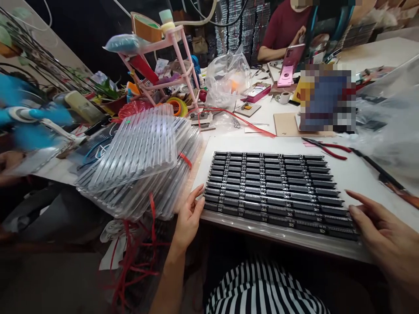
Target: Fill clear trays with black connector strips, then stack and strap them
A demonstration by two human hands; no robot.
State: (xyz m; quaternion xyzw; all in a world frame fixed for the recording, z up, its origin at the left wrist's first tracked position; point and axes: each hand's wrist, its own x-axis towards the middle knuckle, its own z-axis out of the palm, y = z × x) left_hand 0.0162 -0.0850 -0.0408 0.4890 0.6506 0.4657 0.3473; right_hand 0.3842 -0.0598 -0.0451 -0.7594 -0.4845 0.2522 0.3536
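The person's left hand (189, 216) rests at the near left corner of a flat block of long black ridged strips (278, 189) packed side by side in rows. Its fingers (198, 197) are loosely spread and hold nothing; the fingertips touch the end of the nearest rows. The right hand (386, 237) lies at the block's near right corner, fingers (360, 200) stretched out flat and a little apart, also holding nothing, the tips just at the ends of the front strips. Between the two sets of fingers the whole block sits on a pale sheet (229, 144) on the white worktop (376, 52), its front edge close to the worktop's near rim.

Just beyond the left fingers, to their outer side, leans a stack of clear ribbed plastic trays (140, 157), tied with thin red cord (185, 159) whose loose ends trail down below the worktop. Past the right fingers, farther from the person, lies a pair of red-handled pliers (330, 149) and beside it a thin dark rod (376, 165). Well beyond the block stand a pink plastic rack (173, 56) crowded with small items, a crumpled clear plastic bag (227, 78) and a flat brown board (288, 124). A person in a dark red shirt (281, 26) sits at the far side of the worktop.
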